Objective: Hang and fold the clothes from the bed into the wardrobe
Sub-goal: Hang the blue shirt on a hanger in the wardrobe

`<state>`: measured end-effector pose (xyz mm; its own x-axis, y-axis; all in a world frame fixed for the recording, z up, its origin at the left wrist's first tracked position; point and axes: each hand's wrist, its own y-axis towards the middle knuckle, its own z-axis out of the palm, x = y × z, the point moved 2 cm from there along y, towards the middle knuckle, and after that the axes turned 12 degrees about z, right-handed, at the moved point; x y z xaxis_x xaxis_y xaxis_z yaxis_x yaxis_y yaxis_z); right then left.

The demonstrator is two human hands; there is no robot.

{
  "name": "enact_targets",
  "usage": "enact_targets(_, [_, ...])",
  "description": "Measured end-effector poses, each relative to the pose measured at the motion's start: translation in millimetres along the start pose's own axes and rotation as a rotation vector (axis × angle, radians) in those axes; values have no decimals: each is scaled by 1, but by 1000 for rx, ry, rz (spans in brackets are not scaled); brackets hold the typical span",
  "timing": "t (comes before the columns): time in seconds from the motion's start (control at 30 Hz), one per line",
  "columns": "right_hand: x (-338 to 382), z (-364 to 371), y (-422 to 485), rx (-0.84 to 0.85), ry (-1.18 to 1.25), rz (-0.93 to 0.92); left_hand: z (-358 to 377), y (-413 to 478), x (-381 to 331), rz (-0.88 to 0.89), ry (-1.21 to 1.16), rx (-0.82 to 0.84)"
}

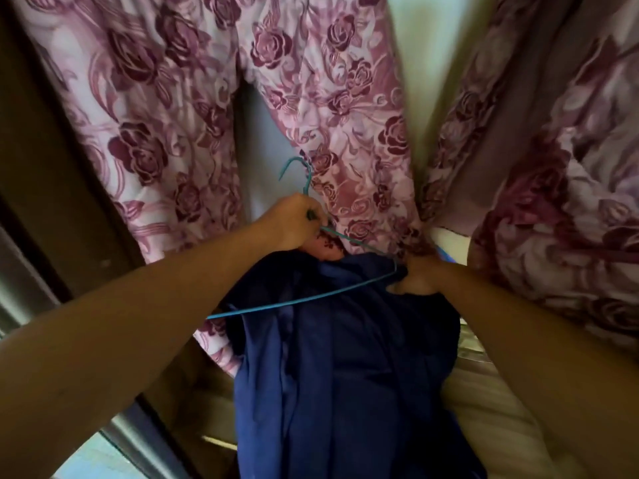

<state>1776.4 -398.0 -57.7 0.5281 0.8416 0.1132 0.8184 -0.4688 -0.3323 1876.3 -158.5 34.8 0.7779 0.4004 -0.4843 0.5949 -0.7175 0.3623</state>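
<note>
A dark blue garment [345, 357] hangs down the middle of the head view, bunched at its top. A thin blue wire hanger [304, 299] lies across its upper part, with the hook [297, 167] pointing up. My left hand [294, 223] grips the hanger at its neck, just under the hook. My right hand [420, 276] clutches the top right of the garment at the hanger's right corner. The hanger's left end sticks out free of the cloth.
Pink curtains with dark rose patterns [166, 115] hang right behind the hands, with a second panel at the right [553, 202]. A dark wooden frame [52, 167] runs down the left. Pale striped bedding [484, 392] lies at the lower right.
</note>
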Motion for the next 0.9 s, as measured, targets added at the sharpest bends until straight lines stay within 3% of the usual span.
enact_targets(0.1, [-4,11,13,16,8,-18,4,3,7,-27,-12,12])
enact_targets(0.2, [-10,3,22,-121,27,-14,-2,5,7,-61,-15,18])
enact_targets(0.33, [-13,-27,21,-262,325,-19,-24,9,-1,-87,-40,-6])
enact_targets(0.43, [-18,-53,17,-415,498,13,-46,11,-13,-26,0,-62])
enact_targets(0.57, [-21,-90,6,-621,532,19,-73,9,-32,39,-1,-95])
enact_targets(0.7, [-23,-115,-2,-665,586,17,-89,10,-49,80,54,-76])
enact_targets(0.9, [-5,-137,-10,-630,860,-231,-79,7,-71,109,77,-50])
